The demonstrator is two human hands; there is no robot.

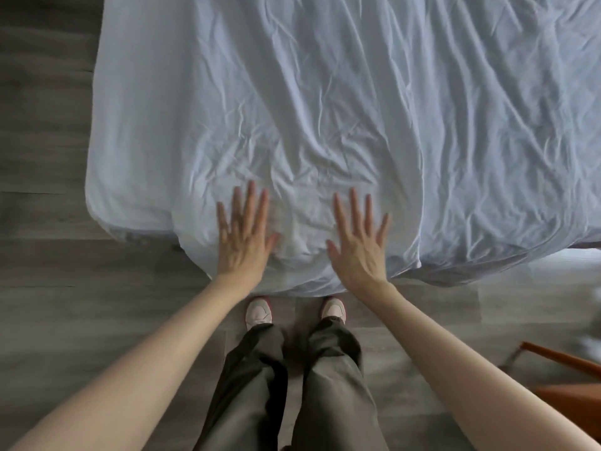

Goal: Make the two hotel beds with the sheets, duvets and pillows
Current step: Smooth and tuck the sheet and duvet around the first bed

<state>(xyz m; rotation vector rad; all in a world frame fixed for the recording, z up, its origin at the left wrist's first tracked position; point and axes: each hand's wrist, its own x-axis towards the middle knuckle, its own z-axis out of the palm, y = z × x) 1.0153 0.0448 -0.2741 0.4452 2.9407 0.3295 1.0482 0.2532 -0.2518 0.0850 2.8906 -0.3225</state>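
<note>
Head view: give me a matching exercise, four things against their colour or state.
Things: 1 sheet; 2 shoes; 3 floor; 4 left hand.
States: A grey planks; B flat, fingers spread; C white with pink trim; D pale and wrinkled.
Pairs: 1-D; 2-C; 3-A; 4-B.

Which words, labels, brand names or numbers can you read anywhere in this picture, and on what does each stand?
None: no text can be read.
The white sheet, wooden floor, dark trousers and orange chair show no print.
Any mark on the shoes is too blurred to tell.
</note>
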